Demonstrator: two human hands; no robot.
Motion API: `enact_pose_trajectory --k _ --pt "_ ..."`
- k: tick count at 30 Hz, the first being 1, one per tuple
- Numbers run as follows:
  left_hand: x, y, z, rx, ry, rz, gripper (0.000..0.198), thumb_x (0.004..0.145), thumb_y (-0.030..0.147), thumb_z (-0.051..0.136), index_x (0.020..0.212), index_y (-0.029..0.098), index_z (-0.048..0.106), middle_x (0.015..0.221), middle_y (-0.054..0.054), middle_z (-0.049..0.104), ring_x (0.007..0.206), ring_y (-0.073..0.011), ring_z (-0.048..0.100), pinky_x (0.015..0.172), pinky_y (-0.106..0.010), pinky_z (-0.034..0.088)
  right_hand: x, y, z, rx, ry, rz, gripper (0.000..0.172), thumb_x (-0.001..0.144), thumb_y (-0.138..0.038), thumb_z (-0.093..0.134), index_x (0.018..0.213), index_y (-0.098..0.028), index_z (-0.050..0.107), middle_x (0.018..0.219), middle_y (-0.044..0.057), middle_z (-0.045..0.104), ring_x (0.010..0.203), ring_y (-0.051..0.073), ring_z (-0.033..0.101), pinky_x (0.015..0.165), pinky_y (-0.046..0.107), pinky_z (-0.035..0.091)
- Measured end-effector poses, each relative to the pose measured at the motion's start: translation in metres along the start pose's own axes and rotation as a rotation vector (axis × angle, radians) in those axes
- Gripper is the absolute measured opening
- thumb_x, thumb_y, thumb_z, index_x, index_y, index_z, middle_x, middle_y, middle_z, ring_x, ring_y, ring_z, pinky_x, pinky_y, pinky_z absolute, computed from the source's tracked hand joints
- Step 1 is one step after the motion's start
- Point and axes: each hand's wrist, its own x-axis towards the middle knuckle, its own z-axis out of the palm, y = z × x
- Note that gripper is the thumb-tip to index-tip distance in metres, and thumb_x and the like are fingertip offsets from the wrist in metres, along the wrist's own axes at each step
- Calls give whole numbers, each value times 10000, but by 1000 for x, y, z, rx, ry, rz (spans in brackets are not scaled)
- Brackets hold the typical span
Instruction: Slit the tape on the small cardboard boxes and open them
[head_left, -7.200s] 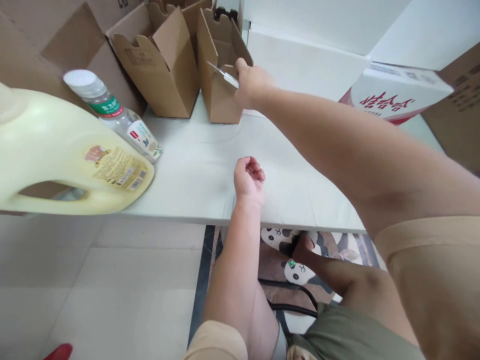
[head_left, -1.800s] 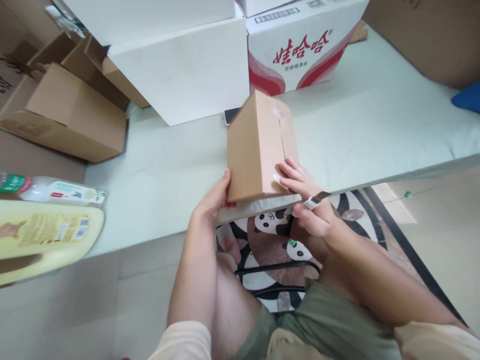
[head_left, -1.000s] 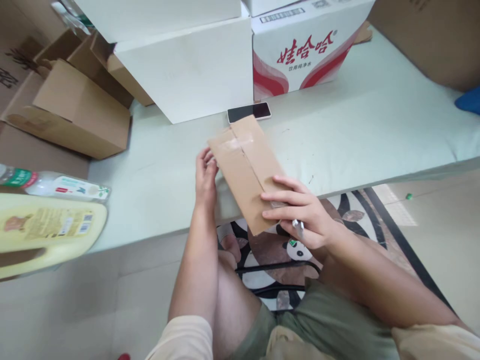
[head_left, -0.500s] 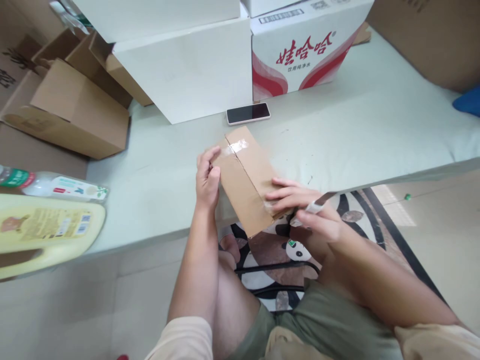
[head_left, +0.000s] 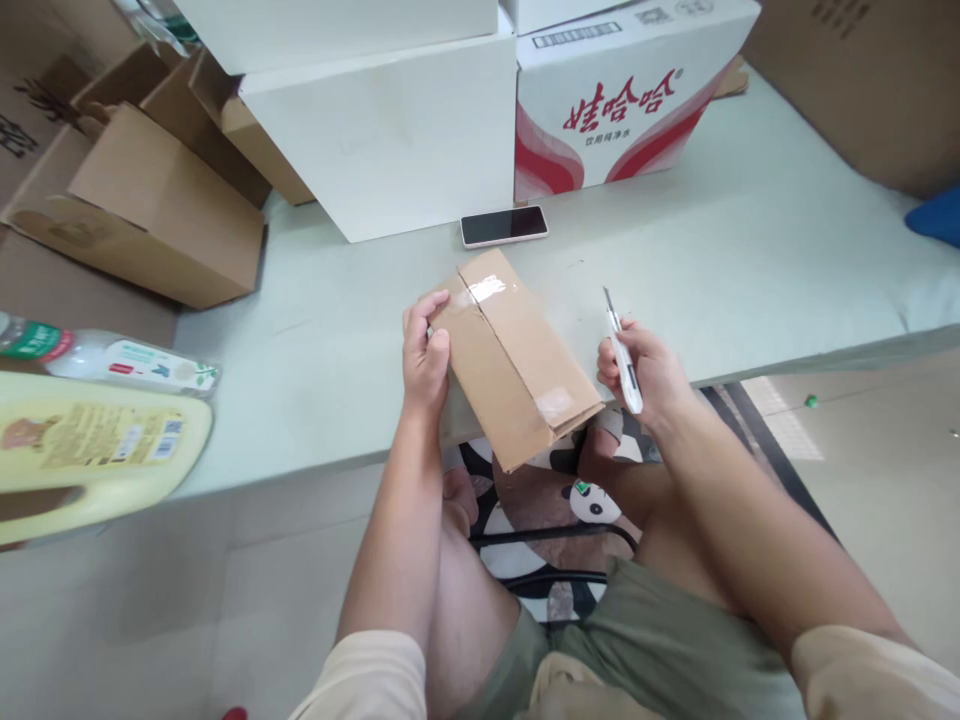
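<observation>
A small brown cardboard box (head_left: 517, 360), taped along its top seam, lies tilted on the pale green table (head_left: 337, 380) with one corner over the front edge. My left hand (head_left: 425, 345) grips its left side, fingers curled over the top edge. To the right of the box, my right hand (head_left: 651, 368) is closed round a white utility knife (head_left: 622, 350), its blade pointing up and away. That hand is clear of the box.
A phone (head_left: 504, 226) lies face up behind the box. Large white cartons (head_left: 390, 120) and a red-printed carton (head_left: 622, 90) stand at the back. Open brown boxes (head_left: 150, 210) sit at the left, with a water bottle (head_left: 112, 360) and a yellow jug (head_left: 90, 450).
My right hand has lifted off the box's taped end and moved right, raising the knife upright. The left hand has stayed on the box's left side. The box has barely shifted.
</observation>
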Motion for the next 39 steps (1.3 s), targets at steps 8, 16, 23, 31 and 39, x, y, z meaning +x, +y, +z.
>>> enact_pose_trajectory --k 8,16,23,31,39 --pt "-4 5 7 23 31 27 519 910 685 531 1276 328 626 1283 -61 595 1248 -261 568 1105 -447 456 16 3 -12 188 -167 -178 329 751 -392 662 1046 -286 561 882 -20 764 701 128 723 586 235 573" --pt "-13 17 30 115 117 149 433 952 600 510 1256 317 631 1165 -56 611 1140 -230 582 1044 -421 481 37 4 -20 320 -135 -299 180 783 -294 648 961 -291 672 926 -62 767 835 95 733 752 245 588" --pt "-21 20 47 131 77 114 366 949 481 511 1263 318 605 1199 -67 581 1222 -251 530 1057 -447 476 2 -40 -5 196 -43 -504 240 730 -480 680 812 -270 596 556 -70 503 466 89 453 440 235 373" --pt "-22 24 56 122 56 143 356 945 432 501 1271 323 593 1192 -60 589 1186 -247 530 1062 -449 468 -54 -53 17 -275 -83 -951 172 801 -322 740 827 -269 579 557 -76 403 408 76 279 397 272 202" --pt "-24 23 56 154 4 96 466 953 619 472 1291 321 592 1249 -81 560 1250 -277 516 1091 -489 456 -62 -42 17 -739 -272 -736 370 957 -530 581 1199 -286 718 927 39 775 650 145 651 517 258 446"
